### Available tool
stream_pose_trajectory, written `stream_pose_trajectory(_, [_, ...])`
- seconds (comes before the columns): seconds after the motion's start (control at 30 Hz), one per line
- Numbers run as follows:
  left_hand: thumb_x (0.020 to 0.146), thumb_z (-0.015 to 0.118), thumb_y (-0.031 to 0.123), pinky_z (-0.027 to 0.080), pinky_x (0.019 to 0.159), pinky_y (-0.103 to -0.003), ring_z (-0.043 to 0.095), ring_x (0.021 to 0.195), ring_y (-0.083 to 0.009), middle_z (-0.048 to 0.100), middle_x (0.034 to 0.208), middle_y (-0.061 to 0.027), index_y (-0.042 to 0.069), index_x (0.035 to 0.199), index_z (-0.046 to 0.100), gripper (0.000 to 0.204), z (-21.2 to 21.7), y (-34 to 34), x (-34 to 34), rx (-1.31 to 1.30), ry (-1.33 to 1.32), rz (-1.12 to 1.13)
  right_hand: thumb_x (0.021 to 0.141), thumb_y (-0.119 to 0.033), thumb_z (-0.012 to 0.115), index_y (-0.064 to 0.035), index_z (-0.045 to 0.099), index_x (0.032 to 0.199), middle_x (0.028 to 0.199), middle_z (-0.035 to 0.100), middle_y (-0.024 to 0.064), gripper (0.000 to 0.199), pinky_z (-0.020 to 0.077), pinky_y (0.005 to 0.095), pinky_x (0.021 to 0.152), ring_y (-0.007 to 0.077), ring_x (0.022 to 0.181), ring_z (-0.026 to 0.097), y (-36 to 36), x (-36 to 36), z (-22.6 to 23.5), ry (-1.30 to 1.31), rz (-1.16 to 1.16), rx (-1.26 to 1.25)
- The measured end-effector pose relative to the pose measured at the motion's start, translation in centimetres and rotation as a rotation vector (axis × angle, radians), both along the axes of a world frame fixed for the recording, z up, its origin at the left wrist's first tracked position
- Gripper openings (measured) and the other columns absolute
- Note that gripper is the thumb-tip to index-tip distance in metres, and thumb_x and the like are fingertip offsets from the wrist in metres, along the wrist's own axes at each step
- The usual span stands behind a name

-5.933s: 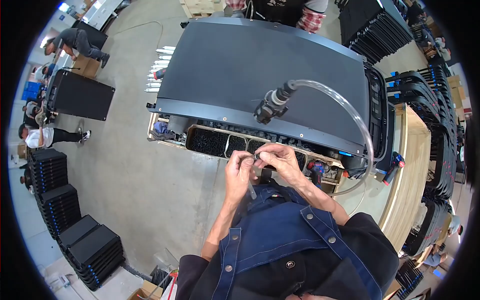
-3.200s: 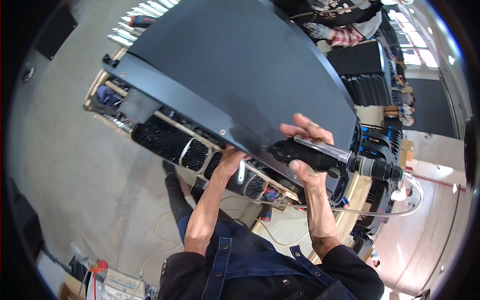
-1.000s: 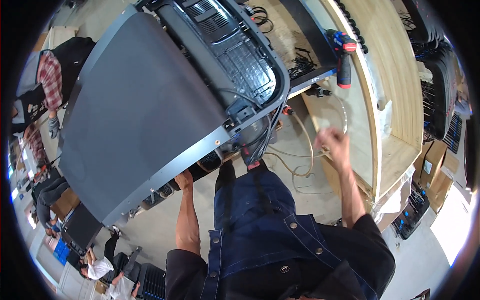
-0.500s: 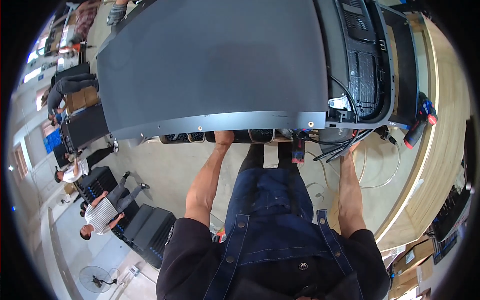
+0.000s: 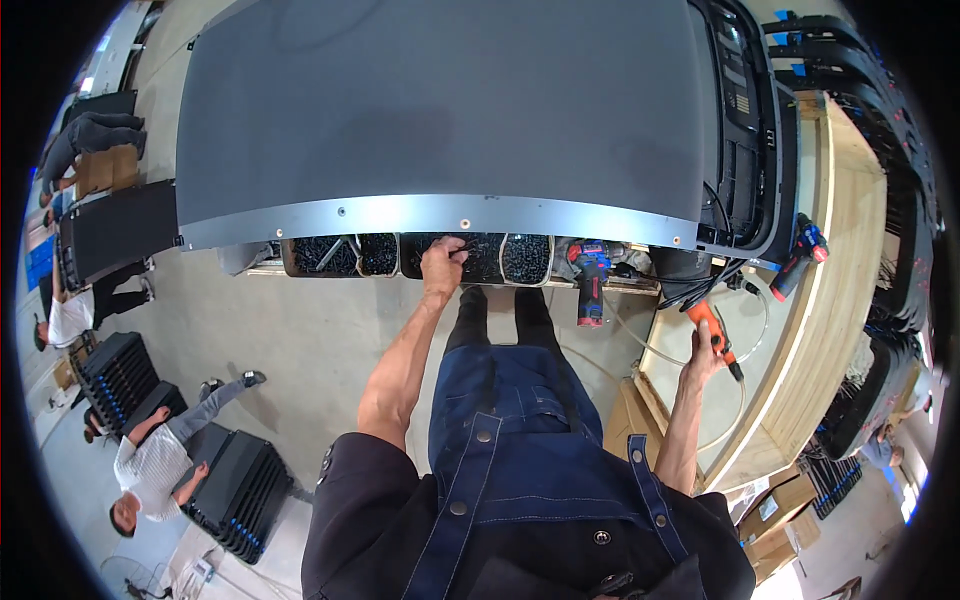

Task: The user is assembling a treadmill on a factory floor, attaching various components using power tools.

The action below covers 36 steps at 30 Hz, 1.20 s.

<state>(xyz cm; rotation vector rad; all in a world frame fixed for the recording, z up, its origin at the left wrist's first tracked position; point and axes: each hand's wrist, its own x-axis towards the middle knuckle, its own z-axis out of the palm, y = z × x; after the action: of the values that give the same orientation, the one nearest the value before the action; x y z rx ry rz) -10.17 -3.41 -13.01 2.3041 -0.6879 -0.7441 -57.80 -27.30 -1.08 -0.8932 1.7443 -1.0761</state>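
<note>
Screws (image 5: 470,255) lie under our left hand (image 5: 441,268), its grip pinching into their bin; our right hand (image 5: 703,352) holds the orange screwdriver (image 5: 712,328). Next, we judge, calls for lifting one cleanly

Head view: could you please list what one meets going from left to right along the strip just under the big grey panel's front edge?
Bins of black screws → left hand reaching into a bin → red-and-blue power drill → orange tool gripped in the right hand → second drill on the wooden bench.
</note>
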Motion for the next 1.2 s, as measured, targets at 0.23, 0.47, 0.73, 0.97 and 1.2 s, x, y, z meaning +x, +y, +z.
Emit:
stream_pose_trajectory(0.23, [0.094,0.072,0.010,0.059,0.078,-0.029,0.069,0.085,-0.0149,0.072,0.099,-0.0051,0.003,0.117,0.072,0.024,0.6,4.3,4.7,-0.226,0.821,0.289,0.088,-0.027,0.081,-0.0017,0.062,0.126,0.116,0.068,0.0091,0.049,0.0591,0.0316,0.085,0.0173,0.097,0.067,7.1,-1.2,10.3,-0.046,0.059,-0.109])
stream_pose_trajectory(0.47, [0.102,0.059,0.009,0.060,0.077,-0.031,0.067,0.088,-0.0164,0.067,0.101,-0.0056,0.001,0.129,0.063,0.029,1.5,7.3,7.0,-0.579,1.655,0.440,0.078,-0.055,0.082,-0.0051,0.056,0.133,0.126,0.066,0.0104,0.078,0.0520,0.0467,0.104,0.0276,0.112,0.065,12.4,2.9,18.3,-0.666,-0.127,-0.245])
stream_pose_trajectory(0.73, [0.104,0.058,0.024,0.062,0.083,-0.034,0.070,0.092,-0.0221,0.071,0.109,-0.0141,-0.001,0.131,0.061,0.037,4.4,6.5,5.3,-0.652,1.680,0.469,0.088,-0.021,0.079,0.0022,0.052,0.122,0.111,0.064,0.0206,0.049,0.0501,0.0509,0.105,0.0318,0.103,0.066,13.6,12.5,22.1,-1.095,-0.069,-0.258])
stream_pose_trajectory(0.97, [0.104,0.057,0.033,0.062,0.079,-0.033,0.070,0.089,-0.0190,0.070,0.103,-0.0084,0.002,0.117,0.064,0.033,15.1,4.6,1.3,-0.562,1.617,0.194,0.088,-0.020,0.074,-0.0048,0.051,0.133,0.109,0.064,0.0132,0.052,0.0510,0.0493,0.101,0.0243,0.093,0.066,15.7,21.8,24.7,-0.793,0.277,-0.296])
stream_pose_trajectory(1.2, [0.103,0.062,0.027,0.056,0.075,-0.030,0.061,0.082,-0.0123,0.065,0.091,-0.0012,0.003,0.112,0.067,0.025,23.5,1.9,-3.4,-0.496,1.635,0.195,0.088,-0.014,0.069,-0.0032,0.053,0.127,0.108,0.064,0.0152,0.043,0.0529,0.0504,0.100,0.0247,0.094,0.069,13.8,24.5,25.0,-0.849,0.387,-0.325])
